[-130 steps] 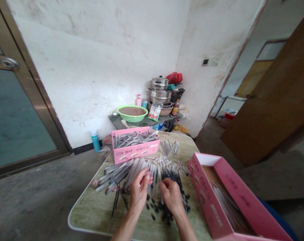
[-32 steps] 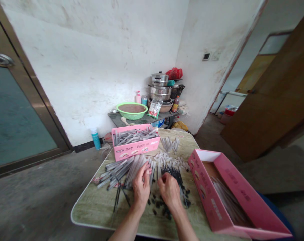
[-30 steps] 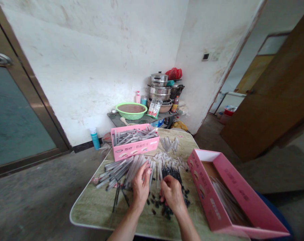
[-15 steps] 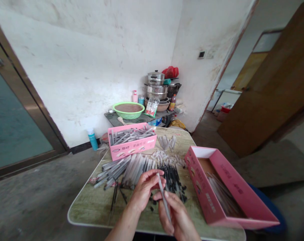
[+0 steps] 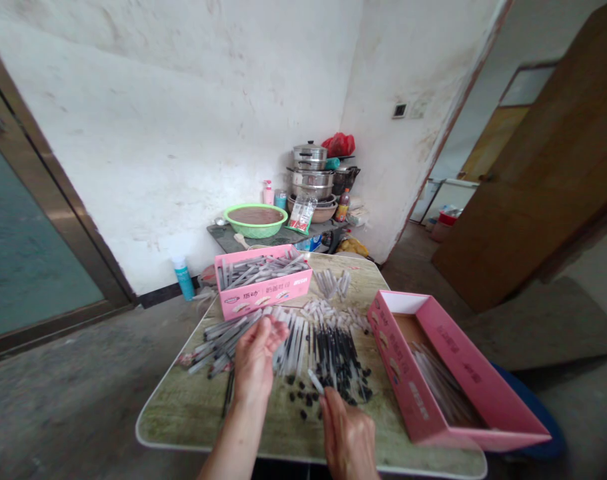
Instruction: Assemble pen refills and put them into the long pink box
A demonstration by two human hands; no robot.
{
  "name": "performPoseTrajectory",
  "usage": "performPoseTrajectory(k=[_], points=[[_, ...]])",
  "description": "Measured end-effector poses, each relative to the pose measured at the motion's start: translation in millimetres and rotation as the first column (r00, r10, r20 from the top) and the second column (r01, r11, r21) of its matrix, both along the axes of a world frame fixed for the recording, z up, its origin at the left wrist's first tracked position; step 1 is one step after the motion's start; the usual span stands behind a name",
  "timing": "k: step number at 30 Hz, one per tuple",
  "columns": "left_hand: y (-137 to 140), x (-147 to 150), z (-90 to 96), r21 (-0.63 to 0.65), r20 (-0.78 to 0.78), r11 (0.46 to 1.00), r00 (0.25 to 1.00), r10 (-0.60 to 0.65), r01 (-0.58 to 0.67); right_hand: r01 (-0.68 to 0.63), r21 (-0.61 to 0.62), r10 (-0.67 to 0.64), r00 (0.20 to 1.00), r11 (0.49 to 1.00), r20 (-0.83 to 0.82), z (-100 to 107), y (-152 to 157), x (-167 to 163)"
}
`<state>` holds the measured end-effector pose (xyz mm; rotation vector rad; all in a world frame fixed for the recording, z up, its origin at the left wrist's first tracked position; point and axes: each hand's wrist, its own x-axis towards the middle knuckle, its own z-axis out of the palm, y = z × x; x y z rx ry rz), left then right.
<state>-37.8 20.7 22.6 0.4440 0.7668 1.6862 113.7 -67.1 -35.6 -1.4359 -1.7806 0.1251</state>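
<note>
My right hand [image 5: 347, 427] is closed round a pen [image 5: 315, 381], whose pale capped end sticks out past the thumb and points up and left; the rest is hidden in the fist. Over the left part of the pen parts hovers my left hand [image 5: 257, 350], its fingers loosely bent and apart, with nothing visible in them. Beneath and beside it lie clear white pen barrels [image 5: 294, 343] in a row. Black refills [image 5: 333, 350] lie to their right, and small black plugs [image 5: 308, 399] are scattered near my right hand.
A pink box full of grey pens [image 5: 266, 293] stands at the table's back left. Another pink box [image 5: 408, 373], with pale tubes inside, is at the right. Grey pens [image 5: 218, 343] lie at left; white caps [image 5: 331, 285] lie behind. A shelf holds a green basin [image 5: 257, 230] and pots.
My hands have moved apart. The left has let go of the pen area and gone left over the barrels; the right has turned and lowered, still gripping the pen.
</note>
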Motion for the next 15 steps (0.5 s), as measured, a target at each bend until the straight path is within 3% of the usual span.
performPoseTrajectory(k=[1, 4, 7, 8, 10, 12, 15], points=[[5.0, -5.8, 3.0, 0.009, 0.005, 0.999, 0.999, 0.038, -0.038, 0.030, 0.036, -0.032, 0.999, 0.999, 0.039, -4.7, -3.4, 0.1], [12.0, -11.4, 2.3, 0.025, -0.105, 0.997, 0.992, -0.076, 0.079, 0.079, 0.069, -0.078, 0.997, 0.994, -0.017, 2.6, -11.2, 7.4], [13.0, -3.9, -12.0, 0.002, -0.290, 0.989, 0.947, -0.141, 0.148, 0.151, 0.084, -0.145, 0.987, 0.985, -0.069, 43.5, -9.7, 38.1], [14.4, -1.2, -18.0, -0.006, -0.353, 0.990, 0.926, -0.135, 0.142, 0.250, 0.081, -0.246, 0.968, 0.965, -0.047, 59.8, -6.5, 54.4], [20.6, 3.0, -29.8, -0.011, -0.467, 0.991, 0.876, -0.125, 0.135, 0.486, 0.023, -0.485, 0.867, 0.874, 0.111, 87.5, 3.4, 92.1], [31.8, 7.0, -40.2, -0.013, -0.554, 0.989, 0.823, -0.128, 0.145, 0.728, -0.079, -0.665, 0.660, 0.681, 0.350, 101.8, 16.3, 129.4], [55.3, 19.2, -53.3, -0.019, -0.614, 0.987, 0.778, -0.136, 0.158, 0.751, -0.302, -0.535, 0.640, 0.588, 0.551, 96.4, 34.9, 168.5]])
